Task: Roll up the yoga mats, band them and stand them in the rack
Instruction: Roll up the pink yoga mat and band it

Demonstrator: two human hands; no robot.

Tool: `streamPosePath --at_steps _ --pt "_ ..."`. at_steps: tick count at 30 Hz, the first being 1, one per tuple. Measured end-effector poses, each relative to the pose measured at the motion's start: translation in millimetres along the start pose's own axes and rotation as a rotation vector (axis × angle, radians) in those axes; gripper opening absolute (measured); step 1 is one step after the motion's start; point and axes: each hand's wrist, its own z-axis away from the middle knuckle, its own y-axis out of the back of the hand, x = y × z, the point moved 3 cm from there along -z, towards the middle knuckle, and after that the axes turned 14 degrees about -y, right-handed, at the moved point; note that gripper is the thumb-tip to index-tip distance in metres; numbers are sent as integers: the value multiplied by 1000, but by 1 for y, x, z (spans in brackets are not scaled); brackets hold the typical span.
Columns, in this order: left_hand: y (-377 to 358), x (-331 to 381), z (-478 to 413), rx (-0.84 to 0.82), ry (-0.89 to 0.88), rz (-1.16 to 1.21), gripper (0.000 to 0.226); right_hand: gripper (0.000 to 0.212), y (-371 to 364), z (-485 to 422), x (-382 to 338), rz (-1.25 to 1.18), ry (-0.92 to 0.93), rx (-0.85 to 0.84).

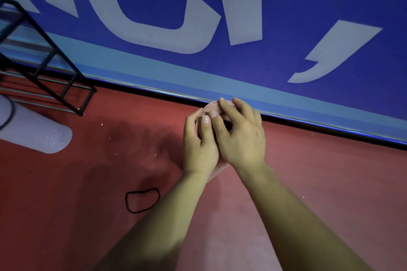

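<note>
A rolled pink yoga mat stands on end near the wall, and I look down on its spiral top. My left hand grips its left side, thumb laid across the top. My right hand curls over the top and right side, covering most of the roll. A loose black elastic band lies on the red floor in front of me, left of my left forearm. A grey rolled mat with a black band round it lies at the left, beside the black wire rack.
A blue wall with large pale letters runs diagonally behind the roll, ending in a lighter blue strip and a dark skirting. Small white specks are scattered on the red floor.
</note>
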Motion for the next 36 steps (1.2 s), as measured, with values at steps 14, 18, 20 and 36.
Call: streamPosePath --at_steps 14,18,20,36 --pt "6 -9 -1 -27 -162 -216 41 43 -7 0 0 -9 43 82" --pt "0 0 -5 -67 -164 -252 53 42 0 -10 2 -87 4 10" --pt "1 3 -2 -107 -144 -293 63 39 5 -12 4 -110 -40 -31" --pt "9 7 -11 -214 -148 -439 50 34 17 -4 11 -151 -49 -28"
